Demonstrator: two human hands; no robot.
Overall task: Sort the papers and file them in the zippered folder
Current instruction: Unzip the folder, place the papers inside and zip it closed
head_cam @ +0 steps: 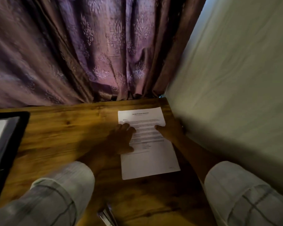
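light: dim, warm | brightest: paper, wall at right | shadow: heavy across table | blur: soft throughout, sleeves smeared | edges: wide-angle bowing, curtain stretched

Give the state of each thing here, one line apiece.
paper: flat on table, print up.
left hand: fingers pressing on paper.
right hand: thumb on paper's edge, fingers unclear.
zippered folder: open, sheet inside.
curtain: drawn shut.

You have one printed sheet, one black folder, one tabletop, one curtain, and two hands: left hand and right hand.
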